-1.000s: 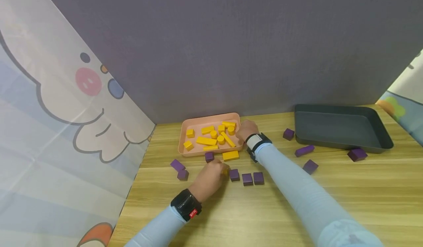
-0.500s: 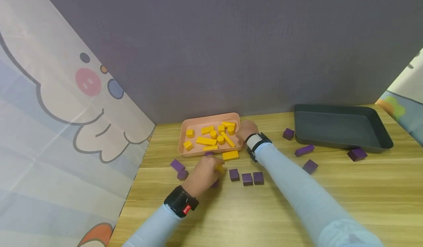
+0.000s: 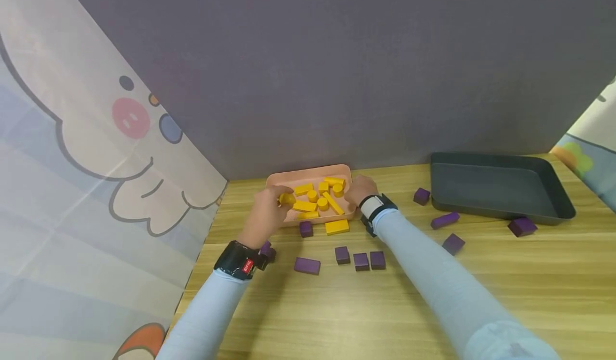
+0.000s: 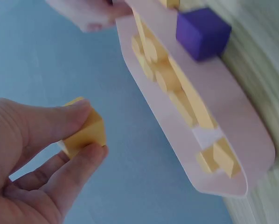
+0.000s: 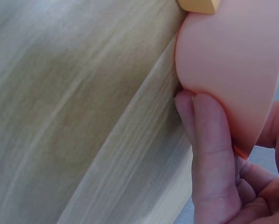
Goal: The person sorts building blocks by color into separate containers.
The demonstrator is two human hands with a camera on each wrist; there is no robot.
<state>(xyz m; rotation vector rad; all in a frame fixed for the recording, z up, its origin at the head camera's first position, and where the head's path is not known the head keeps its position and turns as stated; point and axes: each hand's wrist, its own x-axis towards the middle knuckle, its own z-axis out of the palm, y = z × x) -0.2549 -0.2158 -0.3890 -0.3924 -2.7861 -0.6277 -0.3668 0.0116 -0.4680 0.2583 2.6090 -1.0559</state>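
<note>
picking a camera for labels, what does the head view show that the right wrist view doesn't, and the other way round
Only the head view shows the left hand holding a yellow block near the pink tray, the yellow pieces inside that tray, the purple blocks and the dark tray.

Only the right wrist view shows the fingertips of the right hand against the outside of the pink tray's wall.

Both show the right hand at the pink tray, the wooden table and a loose yellow block beside the tray.

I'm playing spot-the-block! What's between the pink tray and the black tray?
The head view shows the right hand gripping the pink tray, its wristband, then a purple cube beside the black tray.
</note>
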